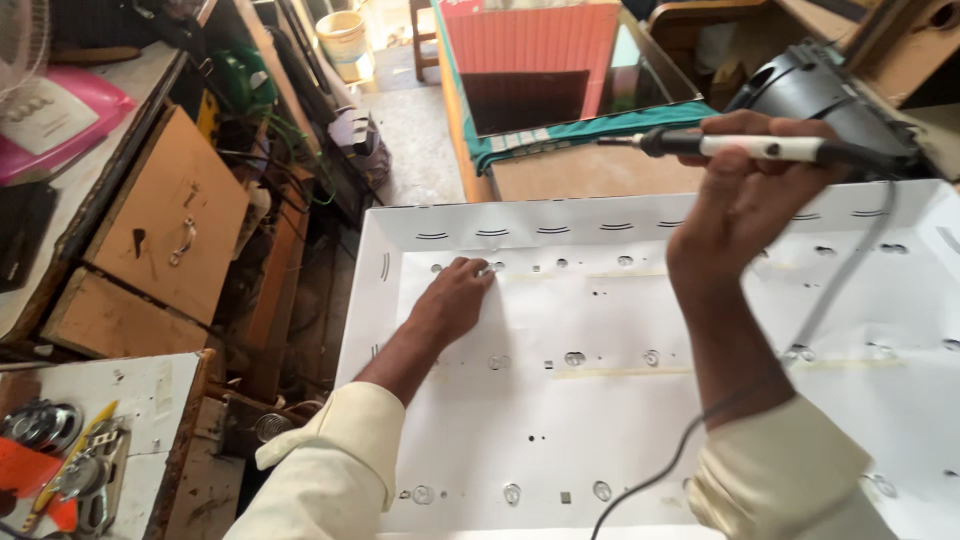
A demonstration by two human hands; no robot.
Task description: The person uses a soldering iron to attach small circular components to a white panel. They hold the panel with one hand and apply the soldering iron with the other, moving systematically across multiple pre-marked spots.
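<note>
Well, my left hand [455,300] lay palm down on the big white backlight panel [620,420], at about ten o'clock on its face, with the fingers held loosely together and their tips touching the sheet beside a small round lens [497,267] in the uppermost row; they pinched nothing. My right hand [745,195] was raised above the panel toward one o'clock, closed around the white handle of a soldering iron [745,146], thumb and fingers wrapped tight about it, the dark tip pointing off to nine o'clock and clear of the sheet. Its grey cord [800,340] ran down from the rear of the handle past my wrist to the six o'clock edge of the view. The panel itself filled most of what lay before me, its raised white rim [520,222] running along the twelve o'clock side, with rows of clear lenses across it (three rows that I could make out). At seven o'clock, off the panel, a small white bench [150,400] held some tools, among them a yellow-handled one [75,450]. A wooden drawer front [170,225] with a metal handle stood at nine o'clock.
</note>
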